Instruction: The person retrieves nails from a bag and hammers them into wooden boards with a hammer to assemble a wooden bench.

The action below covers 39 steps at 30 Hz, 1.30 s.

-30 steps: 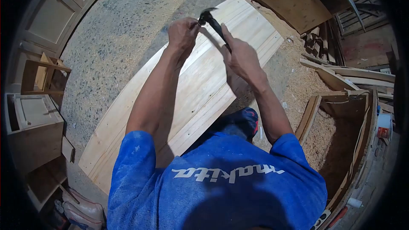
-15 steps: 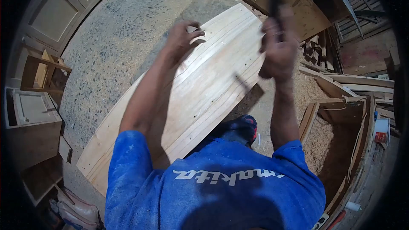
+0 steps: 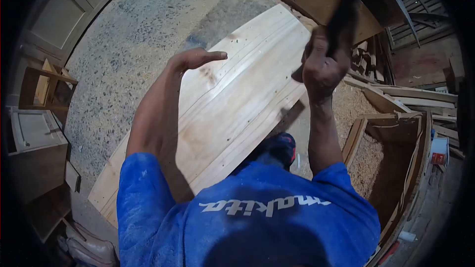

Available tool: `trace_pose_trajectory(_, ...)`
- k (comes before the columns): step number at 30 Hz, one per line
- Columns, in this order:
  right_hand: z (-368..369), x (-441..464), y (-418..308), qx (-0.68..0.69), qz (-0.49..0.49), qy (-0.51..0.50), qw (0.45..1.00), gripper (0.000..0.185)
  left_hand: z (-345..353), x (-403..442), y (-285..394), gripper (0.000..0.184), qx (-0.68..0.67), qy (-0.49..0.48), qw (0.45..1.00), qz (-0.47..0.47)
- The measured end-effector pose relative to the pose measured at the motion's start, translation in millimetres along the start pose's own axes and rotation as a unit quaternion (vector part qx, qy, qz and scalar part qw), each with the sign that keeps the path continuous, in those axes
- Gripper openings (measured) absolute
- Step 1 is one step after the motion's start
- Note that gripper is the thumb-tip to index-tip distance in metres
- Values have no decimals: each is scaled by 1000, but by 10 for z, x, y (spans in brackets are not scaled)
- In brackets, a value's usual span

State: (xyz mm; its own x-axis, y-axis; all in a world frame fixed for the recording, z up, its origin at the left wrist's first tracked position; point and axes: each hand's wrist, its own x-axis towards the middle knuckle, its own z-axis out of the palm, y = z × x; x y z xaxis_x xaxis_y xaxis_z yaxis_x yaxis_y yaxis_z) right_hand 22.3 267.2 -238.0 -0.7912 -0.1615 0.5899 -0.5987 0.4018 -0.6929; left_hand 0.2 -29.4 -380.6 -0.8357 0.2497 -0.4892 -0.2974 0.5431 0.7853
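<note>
A long pale wooden panel (image 3: 247,86) lies slanted in front of me, with small dark marks like nail heads in rows along it. My left hand (image 3: 195,59) is at the panel's far left edge, one digit stretched out over the wood. The other fingers are mostly hidden; no object shows in this hand. Raised over the panel's right side, my right hand (image 3: 324,66) is closed around the handle of a dark hammer (image 3: 344,17). The hammer's upper part is smeared by motion, so its head cannot be made out clearly.
An open wooden box (image 3: 423,133) with wood shavings (image 3: 366,163) stands at the right. Timber strips (image 3: 420,94) lie behind it. Cabinet doors (image 3: 57,17) and a small cabinet (image 3: 39,143) line the left. Shavings dust the concrete floor (image 3: 133,59).
My left hand has drawn back to the left, from over the panel to its edge. My right hand still grips the hammer, which has shifted and tilted to the right.
</note>
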Motion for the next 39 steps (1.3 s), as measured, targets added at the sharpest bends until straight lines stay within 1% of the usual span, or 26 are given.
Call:
trace_pose_trajectory(1,62,-218,257,-46,-17,-51,998,47,30,4,-53,100,30,9,999,-45)
trace_pose_trajectory(3,206,-412,619,-133,-68,-144,978,55,-38,23,-80,100,17,9,1000,-22)
trace_pose_trajectory(5,172,-397,417,-311,80,-376,869,62,121,75,-177,99,4,-12,1000,-5)
trace_pose_trajectory(6,117,-308,394,-254,57,-344,902,60,29,169,-192,98,36,34,999,-13)
trace_pose_trajectory(7,200,-306,382,-249,58,-344,903,60,26,177,-250,97,78,54,995,-32)
trace_pose_trajectory(8,206,-402,349,-159,-1,-213,964,59,9,202,-297,104,-13,-19,999,23)
trace_pose_trajectory(9,262,-319,340,-60,-83,-67,992,58,-12,227,-312,104,-13,-11,999,27)
trace_pose_trajectory(10,292,-438,530,-74,-48,-72,993,56,-10,277,-335,101,-12,1,1000,9)
trace_pose_trajectory(11,209,-437,498,-215,53,-267,938,51,40,152,-218,99,-9,7,1000,-12)
trace_pose_trajectory(13,151,-483,551,-278,19,-314,908,47,114,-26,-92,102,-25,-23,999,20)
trace_pose_trajectory(14,135,-333,516,-281,-4,-308,909,47,67,9,-94,104,-32,-4,999,31)
trace_pose_trajectory(15,101,-351,439,-199,38,-270,941,44,29,21,-126,106,-31,3,999,35)
trace_pose_trajectory(16,-9,-542,355,-118,97,-232,961,41,74,30,-164,105,17,71,997,-32)
trace_pose_trajectory(19,-149,-904,298,-72,119,-135,981,34,38,-363,278,97,146,143,975,-86)
trace_pose_trajectory(20,-217,-1031,314,-34,119,-128,984,27,204,-423,213,80,286,346,891,66)
trace_pose_trajectory(21,-284,-1176,307,-35,122,-118,985,27,381,-428,183,80,292,342,890,74)
trace_pose_trajectory(23,-311,-1384,238,86,238,-150,956,24,821,-577,381,68,17,378,913,154)
trace_pose_trajectory(24,-351,-1454,148,103,301,-166,934,22,1207,-687,455,67,-91,306,934,161)
trace_pose_trajectory(25,-309,-1597,235,140,261,-156,942,23,1618,-799,534,66,-196,230,939,164)
trace_pose_trajectory(27,-388,-1679,72,143,241,-200,939,25,2335,-661,397,77,-214,223,909,281)
trace_pose_trajectory(28,-369,-1794,178,110,176,-204,957,28,2404,-746,406,85,-190,182,925,276)
trace_pose_trajectory(29,-409,-1842,111,96,169,-212,958,26,2446,-887,483,93,-165,141,938,270)
trace_pose_trajectory(31,-479,-1926,75,54,151,-228,961,23,2644,-1085,601,95,-210,177,925,261)
trace_pose_trajectory(33,-536,-1975,41,70,144,-227,961,22,2729,-1144,618,93,-192,234,908,291)
trace_pose_trajectory(38,-635,-2067,69,62,104,-251,960,24,2802,-1355,570,81,-210,202,924,247)
trace_pose_trajectory(39,-648,-2073,29,51,120,-242,962,24,2814,-1414,530,63,-188,234,925,232)
